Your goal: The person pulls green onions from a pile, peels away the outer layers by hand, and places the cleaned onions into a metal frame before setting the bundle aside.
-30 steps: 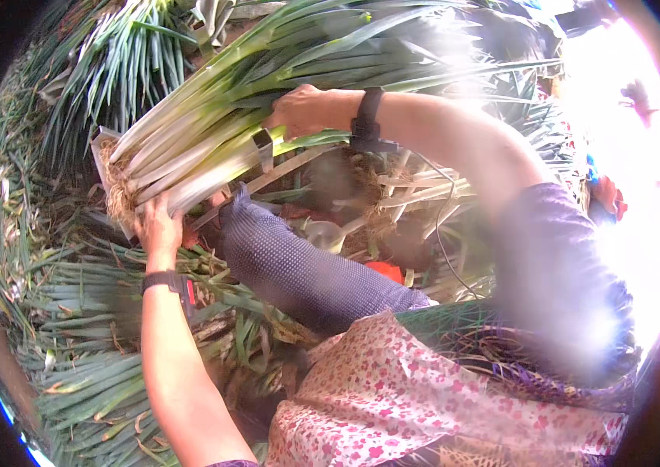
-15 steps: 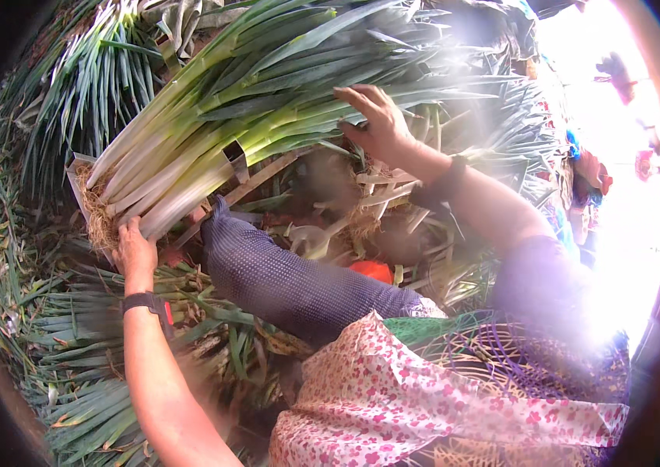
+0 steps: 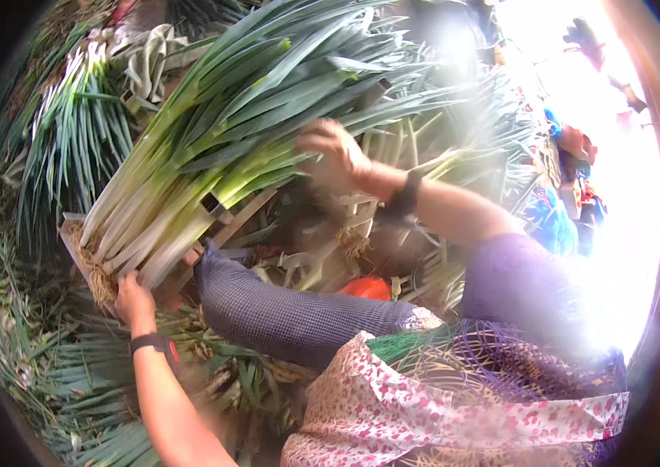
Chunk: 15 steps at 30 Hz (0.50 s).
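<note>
A thick bunch of large green onions (image 3: 213,132) lies slantwise in a rack, its white stalks and stringy roots (image 3: 100,280) toward the lower left, its leaves fanning to the upper right. The rack's end board (image 3: 73,229) stands behind the roots, and a short bracket (image 3: 212,203) rises along the near side. My left hand (image 3: 135,302) is closed on the root end of the nearest stalks. Beside the near edge of the leaves is my right hand (image 3: 334,156), fingers bent and blurred; whether it grips any leaves I cannot tell.
Another green onion bunch (image 3: 81,117) lies at the far left. Loose green onions (image 3: 104,389) cover the ground at lower left. My sleeved leg (image 3: 291,307) extends below the rack, near a red-orange object (image 3: 367,289). Strong glare washes out the right side.
My right hand has moved left and a little down along the leaves, its spread fingers now bent. My left hand stays at the root end. The whole view has shifted slightly.
</note>
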Each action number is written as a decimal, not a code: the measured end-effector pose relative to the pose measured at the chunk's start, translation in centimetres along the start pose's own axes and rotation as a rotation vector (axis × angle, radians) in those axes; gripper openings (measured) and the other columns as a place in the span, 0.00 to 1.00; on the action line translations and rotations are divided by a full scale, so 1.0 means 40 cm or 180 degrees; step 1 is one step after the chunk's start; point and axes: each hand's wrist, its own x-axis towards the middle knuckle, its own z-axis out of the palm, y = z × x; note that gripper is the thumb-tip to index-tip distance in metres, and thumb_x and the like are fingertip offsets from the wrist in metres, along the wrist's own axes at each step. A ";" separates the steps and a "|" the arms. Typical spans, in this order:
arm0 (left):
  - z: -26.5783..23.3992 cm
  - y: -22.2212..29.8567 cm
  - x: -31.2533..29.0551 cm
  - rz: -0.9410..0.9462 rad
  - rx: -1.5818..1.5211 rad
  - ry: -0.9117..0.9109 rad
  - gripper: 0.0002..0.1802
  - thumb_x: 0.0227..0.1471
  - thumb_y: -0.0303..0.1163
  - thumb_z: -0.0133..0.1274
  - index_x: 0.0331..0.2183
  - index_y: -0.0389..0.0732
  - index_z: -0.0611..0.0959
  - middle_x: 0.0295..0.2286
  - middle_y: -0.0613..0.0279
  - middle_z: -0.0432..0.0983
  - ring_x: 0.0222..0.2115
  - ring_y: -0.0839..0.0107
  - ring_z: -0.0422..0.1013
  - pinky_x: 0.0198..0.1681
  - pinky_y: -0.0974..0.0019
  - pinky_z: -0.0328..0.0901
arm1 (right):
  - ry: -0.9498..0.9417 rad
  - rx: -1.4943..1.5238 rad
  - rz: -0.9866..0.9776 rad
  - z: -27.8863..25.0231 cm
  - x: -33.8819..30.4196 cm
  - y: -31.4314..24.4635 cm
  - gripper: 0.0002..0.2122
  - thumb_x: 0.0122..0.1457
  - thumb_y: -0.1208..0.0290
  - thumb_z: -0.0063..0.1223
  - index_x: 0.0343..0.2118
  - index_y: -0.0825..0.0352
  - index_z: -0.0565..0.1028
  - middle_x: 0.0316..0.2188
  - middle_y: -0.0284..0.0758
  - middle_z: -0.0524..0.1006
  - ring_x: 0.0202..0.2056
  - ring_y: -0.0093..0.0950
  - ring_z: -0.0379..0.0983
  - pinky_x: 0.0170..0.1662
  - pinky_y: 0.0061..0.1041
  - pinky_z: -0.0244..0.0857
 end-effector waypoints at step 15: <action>-0.013 0.045 0.008 -0.0065 0.0280 -0.0255 0.13 0.47 0.35 0.48 0.38 0.46 0.76 0.41 0.61 0.68 0.39 0.56 0.68 0.39 0.55 0.63 | 0.1062 0.3780 0.4655 -0.290 -0.094 0.183 0.26 0.49 0.52 0.54 0.47 0.61 0.63 0.34 0.40 0.68 0.32 0.30 0.70 0.38 0.33 0.68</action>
